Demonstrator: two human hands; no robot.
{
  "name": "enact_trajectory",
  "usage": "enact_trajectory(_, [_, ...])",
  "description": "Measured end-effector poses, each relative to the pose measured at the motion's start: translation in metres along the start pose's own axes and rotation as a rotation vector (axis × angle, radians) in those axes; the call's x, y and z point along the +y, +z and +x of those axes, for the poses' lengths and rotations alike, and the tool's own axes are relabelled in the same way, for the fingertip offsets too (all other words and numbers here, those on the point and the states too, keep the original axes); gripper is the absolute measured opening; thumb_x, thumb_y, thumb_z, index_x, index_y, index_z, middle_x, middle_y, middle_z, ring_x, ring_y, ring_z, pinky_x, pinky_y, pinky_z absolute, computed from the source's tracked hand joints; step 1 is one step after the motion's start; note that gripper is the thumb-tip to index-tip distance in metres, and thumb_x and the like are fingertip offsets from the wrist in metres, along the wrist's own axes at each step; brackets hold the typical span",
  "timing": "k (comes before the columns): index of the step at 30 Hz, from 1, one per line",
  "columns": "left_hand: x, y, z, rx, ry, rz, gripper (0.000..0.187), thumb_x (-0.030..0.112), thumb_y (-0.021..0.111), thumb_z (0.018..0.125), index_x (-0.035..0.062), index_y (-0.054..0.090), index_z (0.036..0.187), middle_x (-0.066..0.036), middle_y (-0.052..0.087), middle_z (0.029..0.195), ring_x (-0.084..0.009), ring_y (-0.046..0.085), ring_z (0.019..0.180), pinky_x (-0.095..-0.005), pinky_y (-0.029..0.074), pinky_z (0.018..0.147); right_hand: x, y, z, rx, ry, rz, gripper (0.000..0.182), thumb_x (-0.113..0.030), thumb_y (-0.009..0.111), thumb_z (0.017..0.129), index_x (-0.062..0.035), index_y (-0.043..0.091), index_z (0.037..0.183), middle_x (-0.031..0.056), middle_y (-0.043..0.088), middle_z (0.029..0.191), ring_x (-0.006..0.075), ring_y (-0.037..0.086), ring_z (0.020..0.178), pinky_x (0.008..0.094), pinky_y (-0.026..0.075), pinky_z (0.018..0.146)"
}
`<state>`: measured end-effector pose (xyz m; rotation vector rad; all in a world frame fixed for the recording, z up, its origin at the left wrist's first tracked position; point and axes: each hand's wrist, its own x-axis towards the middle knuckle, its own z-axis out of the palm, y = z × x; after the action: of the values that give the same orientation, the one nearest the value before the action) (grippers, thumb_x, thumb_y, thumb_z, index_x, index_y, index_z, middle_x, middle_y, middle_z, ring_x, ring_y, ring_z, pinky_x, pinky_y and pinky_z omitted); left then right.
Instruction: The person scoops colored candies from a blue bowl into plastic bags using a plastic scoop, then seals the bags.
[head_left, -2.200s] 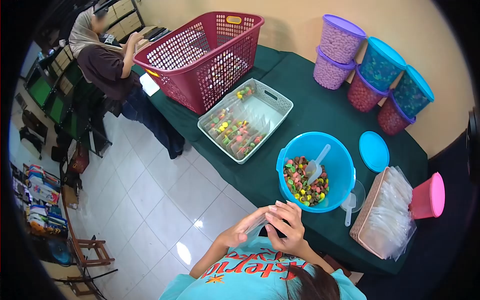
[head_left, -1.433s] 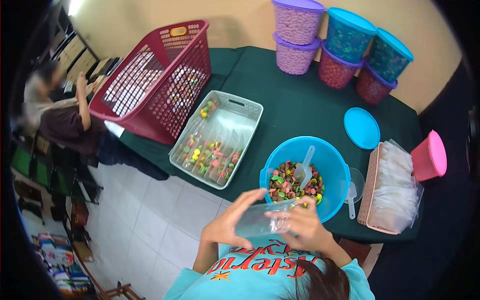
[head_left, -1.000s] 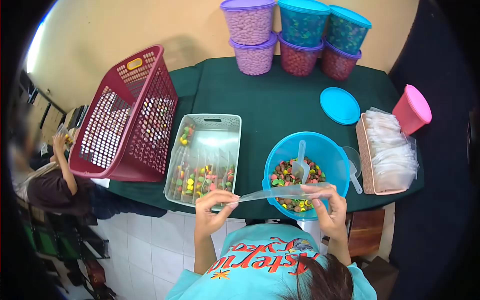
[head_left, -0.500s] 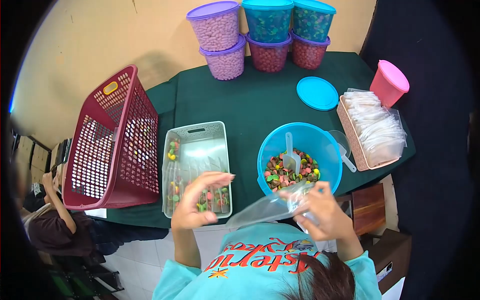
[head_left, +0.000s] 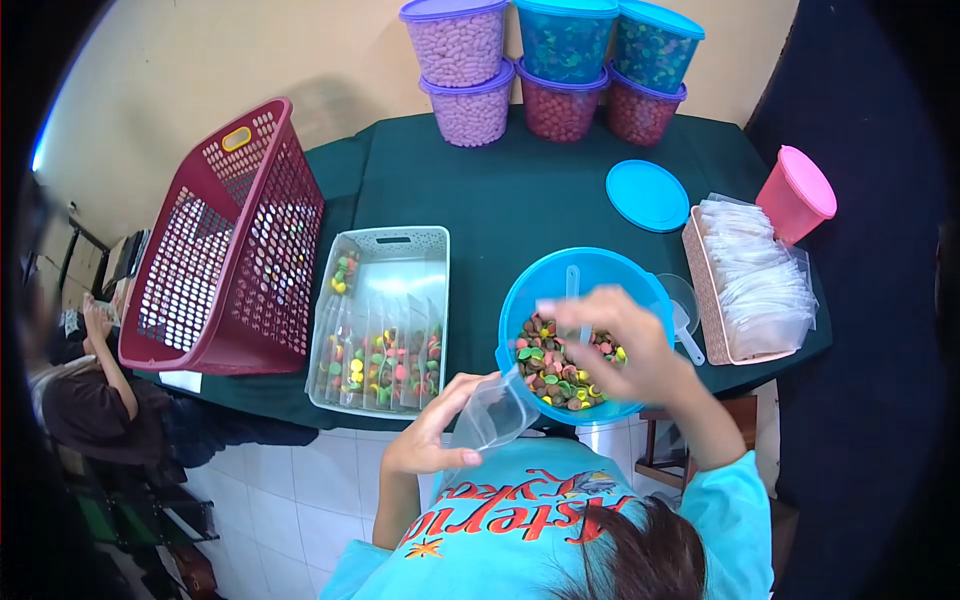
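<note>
My left hand (head_left: 432, 437) grips a clear plastic bag (head_left: 500, 408), its mouth spread toward the blue tub. Over the blue tub (head_left: 517, 292) hovers my right hand (head_left: 625, 345), fingers stretched and apart with nothing in them. Inside the tub lie small round pieces (head_left: 565, 385) in brown, pink, green and yellow. A pale scoop (head_left: 573, 282) stands among them, its handle beside my right fingertips and its lower part mostly covered by the hand. Left of the tub, a white tray (head_left: 420, 250) holds several filled clear bags (head_left: 385, 360).
A maroon laundry basket (head_left: 262, 220) stands far left. At right are a basket of empty bags (head_left: 755, 280), a pink container (head_left: 797, 195), another scoop (head_left: 686, 330) and a blue lid (head_left: 647, 195). Stacked tubs (head_left: 565, 45) line the back. Another person's arm (head_left: 112, 365) shows at left.
The bag has passed from my right hand to my left, and its mouth is now spread. My right hand has moved up over the tub. The view has shifted slightly.
</note>
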<state>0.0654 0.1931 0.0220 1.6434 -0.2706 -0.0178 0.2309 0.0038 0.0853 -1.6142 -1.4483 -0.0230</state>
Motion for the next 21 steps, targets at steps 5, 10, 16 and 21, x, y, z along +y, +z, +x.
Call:
enact_trajectory(5, [-0.005,0.020,-0.006,0.170,-0.014,0.007,0.085,0.034,0.074,0.054,-0.0010,0.037,0.123,-0.012,0.039,0.108,-0.0234,0.042,0.104,-0.0346,0.030,0.092,0.093,0.027,-0.003,-0.712,-0.093,-0.849,0.027,-0.020,0.062,0.070,-0.0048,0.058,0.092,0.0071,0.060,0.088,0.0215,0.053,0.090,0.0369,0.032,0.088])
enact_trajectory(10, [-0.011,0.044,-0.010,0.378,0.084,-0.065,0.082,0.029,0.077,0.049,0.0005,0.042,0.117,-0.015,0.039,0.116,-0.0255,0.041,0.109,-0.0375,0.032,0.093,0.125,0.035,-0.009,-1.093,0.042,-1.050,0.023,-0.023,0.058,0.073,-0.0083,0.063,0.090,0.0049,0.061,0.087,0.0216,0.053,0.092,0.0384,0.024,0.094])
enact_trajectory(16, [-0.015,0.062,-0.015,0.518,0.054,-0.107,0.088,0.025,0.080,0.045,0.0003,0.040,0.120,-0.014,0.042,0.115,-0.0253,0.045,0.105,-0.0376,0.032,0.092,0.132,0.031,-0.003,-1.221,0.103,-0.900,0.019,-0.022,0.053,0.077,-0.0099,0.064,0.086,0.0050,0.064,0.082,0.0229,0.060,0.083,0.0373,0.032,0.087])
enact_trajectory(21, [-0.013,0.067,-0.006,0.577,0.049,-0.151,0.092,0.026,0.081,0.042,0.0011,0.041,0.120,-0.013,0.043,0.114,-0.0253,0.045,0.106,-0.0369,0.032,0.092,0.135,0.036,-0.013,-0.999,-0.014,-0.879,0.020,-0.028,0.057,0.075,-0.0083,0.063,0.078,0.0048,0.063,0.075,0.0204,0.060,0.071,0.0342,0.036,0.074])
